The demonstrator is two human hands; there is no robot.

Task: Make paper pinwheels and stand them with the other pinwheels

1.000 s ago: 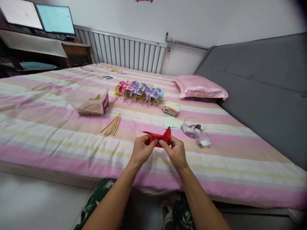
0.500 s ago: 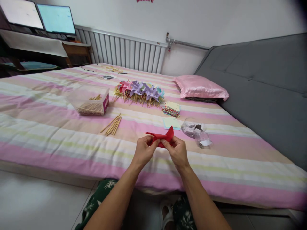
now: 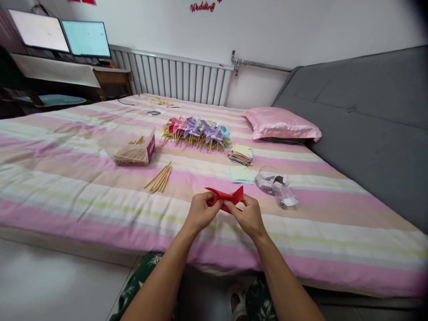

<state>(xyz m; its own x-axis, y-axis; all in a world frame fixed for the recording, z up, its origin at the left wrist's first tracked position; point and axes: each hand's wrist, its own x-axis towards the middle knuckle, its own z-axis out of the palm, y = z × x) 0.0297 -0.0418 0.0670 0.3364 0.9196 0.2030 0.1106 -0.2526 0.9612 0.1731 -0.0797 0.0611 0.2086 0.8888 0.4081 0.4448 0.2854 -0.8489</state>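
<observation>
A piece of red paper [image 3: 227, 196] is bent between my two hands, with pointed corners standing up at its left and right. My left hand [image 3: 203, 210] pinches its left side, thumb toward the middle. On the other side my right hand [image 3: 248, 216] grips it, and the two thumbs nearly meet at the centre. Fingers behind the paper are partly hidden. Just beyond lie light green and blue paper squares [image 3: 241, 174] and a thicker stack of coloured paper squares [image 3: 240, 154]. To the left rests a loose bunch of wooden sticks [image 3: 159, 178].
Finished paper pinwheels [image 3: 197, 129] on sticks are grouped farther back on the striped bed [image 3: 310, 227]. A clear plastic box [image 3: 129, 149] holds more sticks. Two clear containers [image 3: 277, 187] with small parts lie at right, before a pink pillow [image 3: 282, 123] and grey headboard [image 3: 361, 98].
The view has tilted up slightly, so things sit lower in it. The red paper's right corner has bent lower and outward, while both hands keep hold of the paper.
</observation>
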